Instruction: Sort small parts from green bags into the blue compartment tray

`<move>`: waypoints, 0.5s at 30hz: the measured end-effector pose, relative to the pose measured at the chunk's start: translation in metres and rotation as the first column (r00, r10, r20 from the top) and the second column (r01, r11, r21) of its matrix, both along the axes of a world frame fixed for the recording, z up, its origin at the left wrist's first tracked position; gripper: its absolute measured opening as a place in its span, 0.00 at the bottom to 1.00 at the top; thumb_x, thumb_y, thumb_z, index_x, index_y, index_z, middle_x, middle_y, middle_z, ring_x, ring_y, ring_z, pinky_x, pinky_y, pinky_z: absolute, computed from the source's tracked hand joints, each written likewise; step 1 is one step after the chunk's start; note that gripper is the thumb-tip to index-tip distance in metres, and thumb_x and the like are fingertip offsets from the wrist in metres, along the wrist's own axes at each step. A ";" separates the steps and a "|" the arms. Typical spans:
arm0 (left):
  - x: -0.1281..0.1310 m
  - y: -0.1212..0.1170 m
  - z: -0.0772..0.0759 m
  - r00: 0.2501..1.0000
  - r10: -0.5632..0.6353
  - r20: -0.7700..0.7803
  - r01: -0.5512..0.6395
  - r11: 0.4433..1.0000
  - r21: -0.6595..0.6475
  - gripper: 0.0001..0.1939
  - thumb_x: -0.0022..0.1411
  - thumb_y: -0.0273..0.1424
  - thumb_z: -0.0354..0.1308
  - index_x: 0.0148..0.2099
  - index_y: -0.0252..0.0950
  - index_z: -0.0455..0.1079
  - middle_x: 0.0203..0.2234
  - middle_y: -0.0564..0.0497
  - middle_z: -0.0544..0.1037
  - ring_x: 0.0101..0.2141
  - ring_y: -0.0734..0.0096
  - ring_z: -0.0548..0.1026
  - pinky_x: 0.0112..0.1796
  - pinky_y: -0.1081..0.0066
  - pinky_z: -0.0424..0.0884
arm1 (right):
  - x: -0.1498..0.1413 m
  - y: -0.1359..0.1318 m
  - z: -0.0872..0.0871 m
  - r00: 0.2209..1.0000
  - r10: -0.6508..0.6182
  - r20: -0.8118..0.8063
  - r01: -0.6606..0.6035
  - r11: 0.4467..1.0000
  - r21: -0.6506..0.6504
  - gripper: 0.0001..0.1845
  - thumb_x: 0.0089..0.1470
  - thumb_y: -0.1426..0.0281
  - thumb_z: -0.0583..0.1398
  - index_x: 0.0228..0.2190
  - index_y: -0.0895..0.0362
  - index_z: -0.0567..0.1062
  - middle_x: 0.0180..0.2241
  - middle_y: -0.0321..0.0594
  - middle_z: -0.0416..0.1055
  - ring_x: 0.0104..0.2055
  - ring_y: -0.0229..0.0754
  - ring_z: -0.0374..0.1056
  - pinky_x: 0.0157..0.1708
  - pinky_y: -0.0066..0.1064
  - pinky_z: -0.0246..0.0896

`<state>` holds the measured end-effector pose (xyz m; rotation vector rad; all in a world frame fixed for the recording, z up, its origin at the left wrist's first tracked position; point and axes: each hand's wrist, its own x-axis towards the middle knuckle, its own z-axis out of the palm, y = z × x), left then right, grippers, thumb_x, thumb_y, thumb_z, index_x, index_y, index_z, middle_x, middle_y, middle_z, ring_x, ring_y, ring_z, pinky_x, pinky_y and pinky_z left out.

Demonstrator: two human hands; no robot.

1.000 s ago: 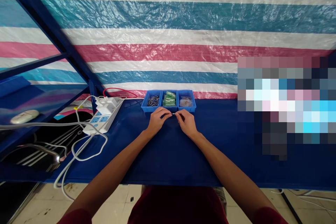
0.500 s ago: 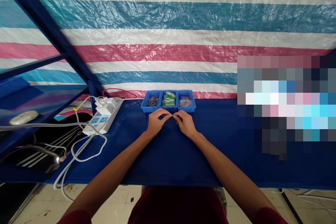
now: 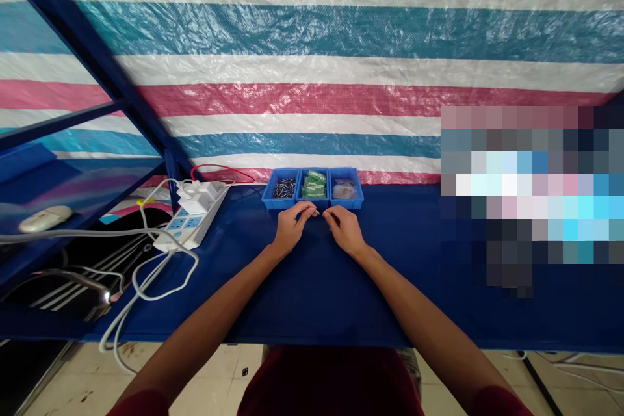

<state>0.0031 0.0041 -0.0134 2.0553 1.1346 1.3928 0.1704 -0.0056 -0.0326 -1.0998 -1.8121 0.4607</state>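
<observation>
My left hand [image 3: 291, 227] pinches a small shiny metal-looking piece [image 3: 317, 212] between thumb and forefinger; its exact kind is too small to make out. Close by on the other side, my right hand [image 3: 346, 229] has its thumb and fingertips pressed together, and whatever they hold is too small to tell. A narrow gap lies between the two sets of fingertips. Just beyond them stand three joined blue bins: the left bin [image 3: 266, 197] has many small dark metal pieces, the middle bin [image 3: 312, 203] green-and-white packets, the right bin [image 3: 359, 197] clear plastic bits.
A white power strip [image 3: 190, 224] with plugged-in adapters and looped white cables [image 3: 139, 279] occupies the left of the blue table [image 3: 322, 299]. A blue metal frame [image 3: 97, 52] rises at the left. Striped plastic sheeting [image 3: 302, 68] hangs behind; a pixelated patch covers the right.
My fingertips, which met half a second ago, have come slightly apart. The small piece in my left hand now shows in the gap. The bins have stayed in place.
</observation>
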 end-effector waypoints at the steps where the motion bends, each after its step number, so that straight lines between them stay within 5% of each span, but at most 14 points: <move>1: 0.000 0.001 0.000 1.000 -0.008 0.018 0.008 1.000 -0.016 0.11 0.66 0.36 0.52 0.37 0.36 0.71 0.29 0.52 0.79 0.31 0.71 0.77 0.38 0.72 0.72 | 0.000 0.000 0.000 1.000 -0.013 -0.006 0.013 1.000 0.001 0.13 0.62 0.66 0.51 0.31 0.56 0.73 0.29 0.39 0.71 0.31 0.40 0.67 0.34 0.30 0.60; 6: -0.001 0.004 -0.003 0.996 -0.053 0.072 0.059 0.994 -0.091 0.12 0.67 0.38 0.48 0.40 0.36 0.68 0.31 0.50 0.79 0.34 0.70 0.78 0.38 0.71 0.73 | 0.001 0.001 -0.001 0.998 -0.052 -0.020 0.052 0.999 -0.002 0.14 0.61 0.66 0.51 0.31 0.56 0.73 0.28 0.39 0.72 0.30 0.40 0.68 0.33 0.30 0.59; 15: -0.001 0.005 -0.003 0.998 -0.063 0.006 0.063 0.994 -0.085 0.13 0.67 0.37 0.48 0.48 0.36 0.67 0.24 0.55 0.73 0.24 0.76 0.72 0.31 0.75 0.68 | 0.000 0.001 0.000 0.998 -0.048 -0.030 0.047 0.999 -0.020 0.15 0.62 0.64 0.50 0.30 0.56 0.73 0.28 0.40 0.72 0.30 0.41 0.68 0.31 0.30 0.60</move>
